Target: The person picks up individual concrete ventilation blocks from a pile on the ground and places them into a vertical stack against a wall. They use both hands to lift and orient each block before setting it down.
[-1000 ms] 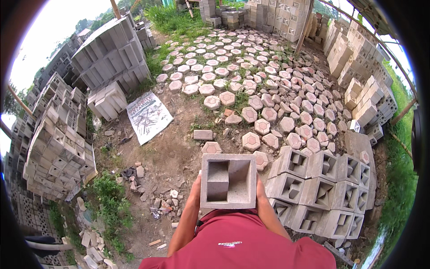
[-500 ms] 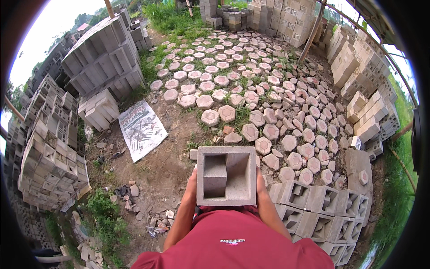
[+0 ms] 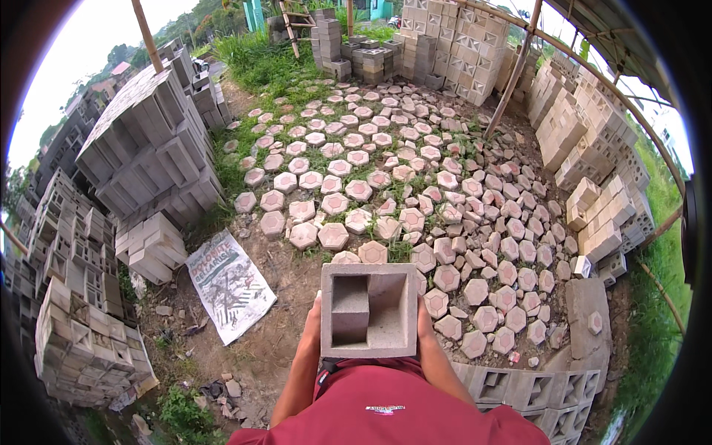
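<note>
A square grey concrete ventilation block (image 3: 389, 315), hollow with a stepped inner partition, is held in front of my red shirt. Its open face is turned up toward me. My left hand (image 3: 314, 320) presses against the block's left side, and my right hand (image 3: 424, 325) grips the right side. Most of the fingers are hidden behind the block. Below it to the right, rows of similar vent blocks (image 3: 538, 387) lie on the ground.
Hexagonal pavers (image 3: 360, 190) cover the ground ahead, with grass between them. A printed white sack (image 3: 230, 285) lies on the dirt at left. Tall stacks of grey blocks (image 3: 148, 141) stand left, and paler blocks (image 3: 593, 133) line the right. A wooden post (image 3: 513, 74) rises at far right.
The surroundings have shifted down and slightly left in view, showing more of the far side. The block, still between both hands, sits a little lower in the picture.
</note>
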Motion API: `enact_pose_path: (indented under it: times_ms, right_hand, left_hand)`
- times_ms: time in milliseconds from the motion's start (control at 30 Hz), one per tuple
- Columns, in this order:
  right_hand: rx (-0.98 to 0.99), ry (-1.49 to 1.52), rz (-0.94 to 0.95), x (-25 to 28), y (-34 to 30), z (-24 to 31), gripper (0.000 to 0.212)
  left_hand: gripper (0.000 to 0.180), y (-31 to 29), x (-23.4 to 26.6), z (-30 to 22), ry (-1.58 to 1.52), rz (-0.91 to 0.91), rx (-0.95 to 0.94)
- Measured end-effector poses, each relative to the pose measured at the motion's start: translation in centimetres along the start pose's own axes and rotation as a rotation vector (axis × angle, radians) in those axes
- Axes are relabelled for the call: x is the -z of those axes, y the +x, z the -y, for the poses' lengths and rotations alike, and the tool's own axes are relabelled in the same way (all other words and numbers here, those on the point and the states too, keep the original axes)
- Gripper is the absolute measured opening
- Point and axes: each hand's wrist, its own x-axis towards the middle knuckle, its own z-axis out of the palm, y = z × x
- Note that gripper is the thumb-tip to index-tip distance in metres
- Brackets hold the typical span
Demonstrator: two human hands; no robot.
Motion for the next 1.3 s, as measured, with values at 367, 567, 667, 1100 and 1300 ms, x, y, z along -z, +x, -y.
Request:
enact_pose_path:
  times_ms: [367, 567, 667, 1100, 1300]
  right_hand:
    - [-0.028, -0.023, -0.092, -3.6, 20.2, 8.7, 0.049]
    - [-0.031, -0.155, -0.046, 0.4, 37.4, 13.6, 0.049]
    - [-0.037, -0.079, 0.003, -2.6, 43.9, 20.6, 0.047]
    - [-0.100, 0.029, 0.018, -6.6, 62.9, 35.7, 0.048]
    - [0.019, -0.135, 0.069, -6.6, 74.0, 32.8, 0.047]
  left_hand:
    - [0.062, 19.8, -4.9, -8.3, 0.009, -0.026, -0.030]
    - [0.062, 33.9, -11.1, -13.2, 0.048, -0.137, 0.013]
    - [0.060, 39.1, -15.9, -18.4, -0.029, -0.120, -0.005]
    - [0.059, 55.6, -26.4, -32.0, -0.058, -0.130, -0.014]
    - [0.058, 63.0, -25.1, -37.9, -0.099, -0.084, 0.045]
